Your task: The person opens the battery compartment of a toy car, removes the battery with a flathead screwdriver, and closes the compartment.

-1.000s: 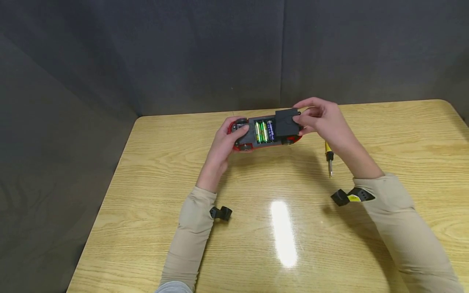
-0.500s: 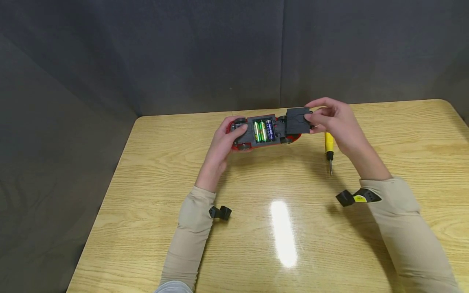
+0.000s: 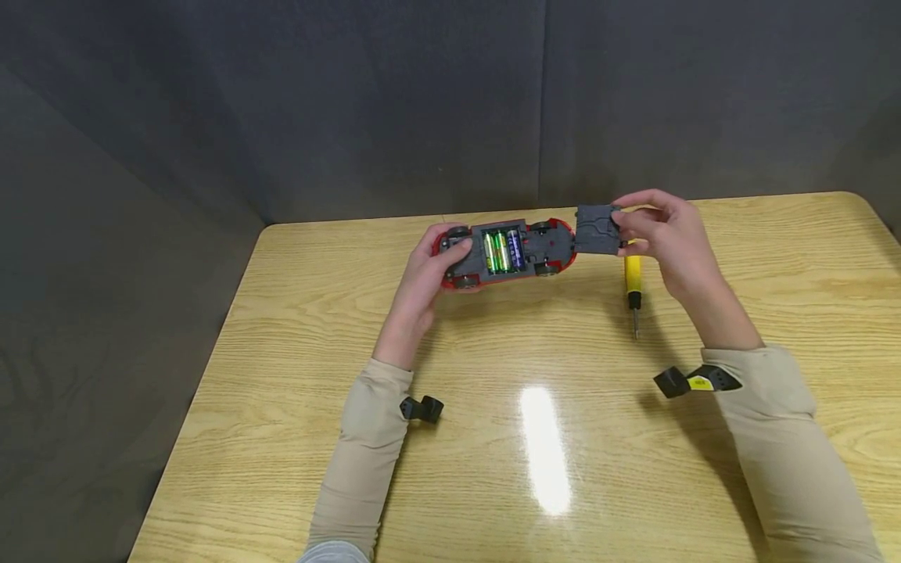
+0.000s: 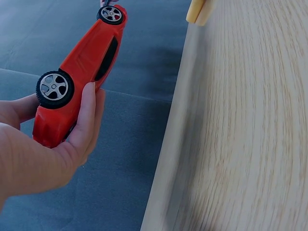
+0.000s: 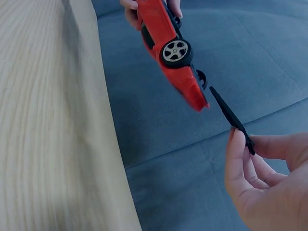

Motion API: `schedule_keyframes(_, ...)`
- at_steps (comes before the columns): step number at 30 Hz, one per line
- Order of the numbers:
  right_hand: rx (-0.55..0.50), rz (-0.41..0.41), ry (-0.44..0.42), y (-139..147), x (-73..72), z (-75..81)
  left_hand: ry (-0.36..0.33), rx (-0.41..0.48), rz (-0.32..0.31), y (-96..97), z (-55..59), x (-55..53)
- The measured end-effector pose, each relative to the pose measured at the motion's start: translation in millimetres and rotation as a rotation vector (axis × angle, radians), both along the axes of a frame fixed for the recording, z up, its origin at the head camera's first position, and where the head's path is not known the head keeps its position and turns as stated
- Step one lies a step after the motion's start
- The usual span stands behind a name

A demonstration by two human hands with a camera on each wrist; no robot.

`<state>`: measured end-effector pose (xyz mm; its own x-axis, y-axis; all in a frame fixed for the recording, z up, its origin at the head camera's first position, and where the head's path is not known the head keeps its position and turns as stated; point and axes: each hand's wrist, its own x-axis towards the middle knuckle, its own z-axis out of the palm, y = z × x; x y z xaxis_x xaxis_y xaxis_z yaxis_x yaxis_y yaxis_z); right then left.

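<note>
My left hand (image 3: 427, 270) grips one end of a red toy car (image 4: 86, 67), thumb across its dark underside. The car is held upside down above the table, its underside facing the head view. Three batteries (image 3: 502, 252), two green and one dark purple, lie side by side in its uncovered battery compartment. My right hand (image 3: 672, 234) pinches a black battery cover (image 3: 597, 229) by its outer edge. That cover is off to the right of the car, just past its end; the right wrist view shows it edge-on (image 5: 230, 114) and apart from the car.
A yellow-handled screwdriver (image 3: 633, 285) lies on the wooden table (image 3: 493, 453) below my right hand, metal tip toward me. A dark cloth partition (image 3: 394, 102) stands behind the table's far edge. Small black cameras (image 3: 425, 408) are strapped to both sleeves.
My right hand has drawn the battery cover rightward, from over the car's underside to beyond its end. More of the screwdriver's handle shows now. My left hand has shifted only slightly left.
</note>
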<state>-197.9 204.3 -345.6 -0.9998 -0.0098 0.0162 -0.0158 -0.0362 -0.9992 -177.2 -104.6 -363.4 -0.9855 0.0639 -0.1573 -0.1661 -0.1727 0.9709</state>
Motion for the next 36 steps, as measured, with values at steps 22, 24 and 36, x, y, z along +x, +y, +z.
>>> schedule_keyframes(22,0.11,0.03,-0.074,8.1,-9.1,-26.1,0.006,0.004,-0.004,-3.0,1.3,0.9)
schedule_keyframes(24,0.128,0.054,-0.084,7.9,-10.6,-29.3,0.007,0.0,-0.007,-3.4,1.4,1.2)
schedule_keyframes(36,0.25,0.147,-0.127,8.5,-15.2,-44.5,0.003,-0.002,-0.003,-3.4,0.7,0.9)
